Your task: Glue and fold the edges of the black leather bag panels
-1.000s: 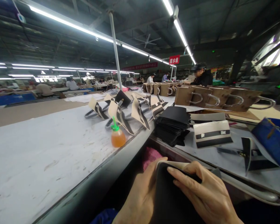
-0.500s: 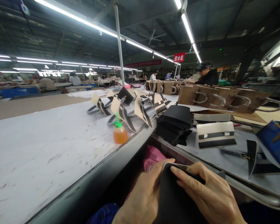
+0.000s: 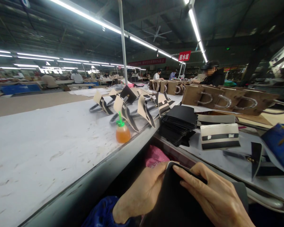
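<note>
At the bottom of the head view I hold a black leather piece (image 3: 172, 201) with a pale rounded edge, low in front of me. My left hand (image 3: 142, 194) grips its left side, thumb along the top edge. My right hand (image 3: 213, 197) lies over its face with the fingers pressed flat on it. A stack of black cut pieces (image 3: 178, 124) sits on the grey table just beyond. A small orange bottle with a green nozzle (image 3: 122, 132) stands near the edge of the white belt (image 3: 49, 142).
Several folded cream-and-black parts (image 3: 125, 110) with handles stand on the belt. A cream panel with black stripes (image 3: 220, 136) lies to the right, a blue box (image 3: 280, 146) beyond it. Brown bags with handles (image 3: 227, 99) line the far side, a seated person (image 3: 211, 77) behind them.
My hands and the black piece have stayed in place. The camera has tilted slightly, and my left hand's wrist shows more at the bottom.
</note>
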Available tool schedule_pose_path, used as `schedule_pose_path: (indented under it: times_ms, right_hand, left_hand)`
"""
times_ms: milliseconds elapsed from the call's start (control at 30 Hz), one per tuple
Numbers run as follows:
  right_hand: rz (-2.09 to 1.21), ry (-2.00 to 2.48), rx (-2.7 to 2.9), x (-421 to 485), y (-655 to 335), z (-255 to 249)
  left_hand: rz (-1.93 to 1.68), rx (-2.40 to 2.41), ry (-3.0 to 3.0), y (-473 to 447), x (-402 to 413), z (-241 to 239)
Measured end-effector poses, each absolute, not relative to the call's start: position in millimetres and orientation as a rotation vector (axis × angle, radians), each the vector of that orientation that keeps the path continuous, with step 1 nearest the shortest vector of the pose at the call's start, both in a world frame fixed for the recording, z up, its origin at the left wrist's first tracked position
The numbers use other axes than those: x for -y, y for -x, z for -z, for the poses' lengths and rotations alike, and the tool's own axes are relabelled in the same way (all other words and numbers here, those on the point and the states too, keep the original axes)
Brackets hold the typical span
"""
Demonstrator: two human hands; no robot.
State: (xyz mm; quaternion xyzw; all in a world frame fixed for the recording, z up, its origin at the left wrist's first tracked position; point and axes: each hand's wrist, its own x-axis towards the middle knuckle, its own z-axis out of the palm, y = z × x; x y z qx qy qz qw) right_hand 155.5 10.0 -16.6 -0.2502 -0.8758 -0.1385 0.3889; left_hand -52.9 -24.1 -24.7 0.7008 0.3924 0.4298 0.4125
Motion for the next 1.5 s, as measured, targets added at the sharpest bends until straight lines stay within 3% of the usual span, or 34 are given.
schedule_pose_path:
  times_ms: [433,733,1500]
  right_hand:
    - [0.395,0.701,2.302,-5,-161,22]
    - [0.43,0.675,2.271,-2,-151,11]
    - [0.137,0.985,1.813,3,-161,37]
  left_hand:
    - [-0.995,-0.979,-1.583,54,17,18]
    - [-1.147,-0.901,-1.577,49,18,22]
    - [-1.345,-1.415,-1.888,50,41,44]
